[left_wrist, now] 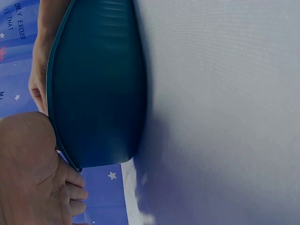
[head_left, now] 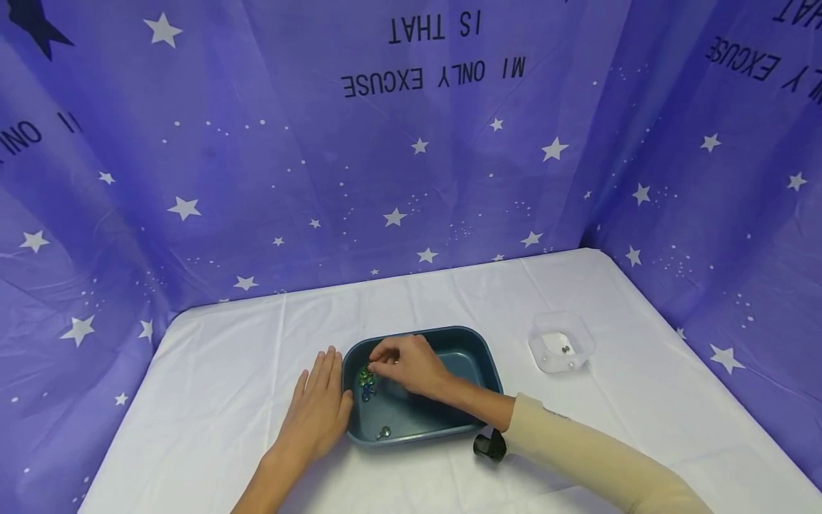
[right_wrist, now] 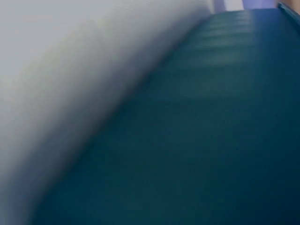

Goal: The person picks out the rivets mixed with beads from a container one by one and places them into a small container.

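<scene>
A dark teal plastic tray (head_left: 424, 421) stands on the table. Small shiny green and blue glass beads (head_left: 367, 382) lie clustered at its left end, and a few clear ones (head_left: 384, 432) sit near its front wall. My right hand (head_left: 411, 364) reaches into the tray, thumb and forefinger pinching a tiny bead at the cluster's far end; its details are too small to tell. With fingers straight, my left hand (head_left: 317, 414) lies along the tray's left end, its thumb at the rim. The left wrist view shows that palm (left_wrist: 28, 164) beside the tray wall (left_wrist: 98, 93).
Right of the tray stands a clear plastic container (head_left: 561, 343) with several small beads in it. A black object (head_left: 490, 446) sits by the right sleeve, at the tray's front right corner. White cloth (head_left: 225, 371) covers the table, and purple starry curtains (head_left: 359, 178) enclose it.
</scene>
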Demonstrator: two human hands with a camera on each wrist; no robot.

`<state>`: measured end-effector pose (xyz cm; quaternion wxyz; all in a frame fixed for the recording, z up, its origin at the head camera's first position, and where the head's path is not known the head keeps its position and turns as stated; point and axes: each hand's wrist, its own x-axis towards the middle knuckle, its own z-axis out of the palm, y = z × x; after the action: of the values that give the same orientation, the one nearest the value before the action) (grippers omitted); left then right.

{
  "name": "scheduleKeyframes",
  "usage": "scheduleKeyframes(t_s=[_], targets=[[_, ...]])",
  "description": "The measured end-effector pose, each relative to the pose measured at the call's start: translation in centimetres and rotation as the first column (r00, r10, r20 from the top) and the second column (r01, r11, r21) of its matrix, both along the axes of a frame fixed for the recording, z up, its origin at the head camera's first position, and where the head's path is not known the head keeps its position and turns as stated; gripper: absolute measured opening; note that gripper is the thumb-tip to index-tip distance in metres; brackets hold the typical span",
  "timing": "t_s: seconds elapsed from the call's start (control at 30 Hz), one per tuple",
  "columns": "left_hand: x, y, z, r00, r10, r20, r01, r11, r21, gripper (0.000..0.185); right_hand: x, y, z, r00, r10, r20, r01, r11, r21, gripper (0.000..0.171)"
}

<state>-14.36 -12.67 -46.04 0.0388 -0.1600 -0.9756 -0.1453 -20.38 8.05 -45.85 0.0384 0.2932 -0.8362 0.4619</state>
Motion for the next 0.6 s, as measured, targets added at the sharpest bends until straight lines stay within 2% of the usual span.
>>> scheduleKeyframes(t_s=[0.27, 0.47, 0.6], targets=[[-0.1, 0.0, 0.0, 1.000, 0.004, -0.014, -0.004, 1.000, 0.009, 0.064, -0.5, 2.5, 2.3, 0.999, -0.045, -0.031, 0.043, 0.997, -0.062, 0.009], [-0.1, 0.0, 0.0, 1.000, 0.003, -0.007, -0.003, 1.000, 0.011, 0.064, -0.5, 5.0, 3.3, 0.993, -0.119, 0.002, 0.118, 0.987, -0.111, 0.007], [-0.1, 0.0, 0.0, 1.000, 0.006, -0.003, -0.006, 1.000, 0.011, 0.064, -0.6, 6.9, 3.9, 0.984, -0.177, -0.013, 0.174, 0.978, -0.119, 0.007]])
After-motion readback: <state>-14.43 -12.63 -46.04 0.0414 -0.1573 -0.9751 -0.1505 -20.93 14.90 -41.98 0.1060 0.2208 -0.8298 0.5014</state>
